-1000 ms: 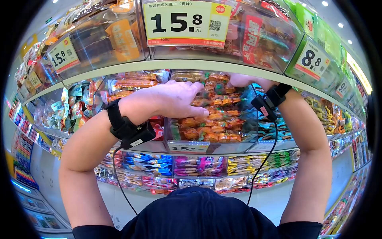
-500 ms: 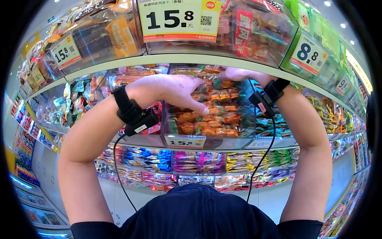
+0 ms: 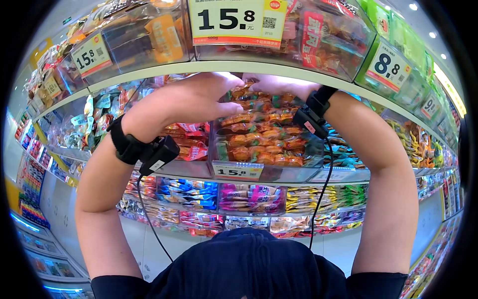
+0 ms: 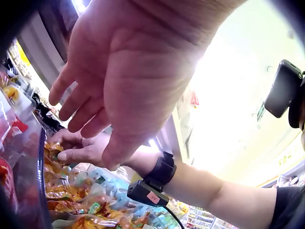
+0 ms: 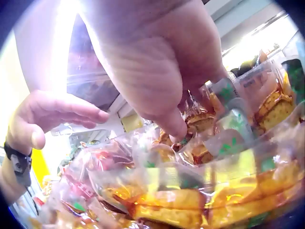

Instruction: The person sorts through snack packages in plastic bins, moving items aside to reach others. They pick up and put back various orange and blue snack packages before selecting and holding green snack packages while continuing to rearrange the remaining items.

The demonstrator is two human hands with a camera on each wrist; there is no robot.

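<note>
Clear-wrapped orange-brown snack packets (image 3: 266, 139) lie in rows in a transparent bin (image 3: 291, 174) on the middle shelf. My right hand (image 3: 284, 85) reaches to the back of this bin, under the shelf above. Its thumb and fingers pinch a packet (image 5: 200, 119) there, partly hidden by the hand in the right wrist view. Over the bin's left side hovers my left hand (image 3: 209, 92), its fingers loosely extended and its thumb pointing toward the packets. Nothing shows in its grasp in the left wrist view, where the palm (image 4: 143, 76) faces the camera.
Above both hands runs a white shelf edge (image 3: 149, 74) carrying bins and a large price sign (image 3: 239, 22). Red packets (image 3: 191, 142) fill the bin on the left, blue ones (image 3: 341, 154) the bin on the right. Lower shelves hold more bagged snacks (image 3: 251, 198).
Both hands have moved deeper toward the back of the bin, the right one also leftward. The left hand has drawn left, away from the front packets. The head view has shifted slightly.
</note>
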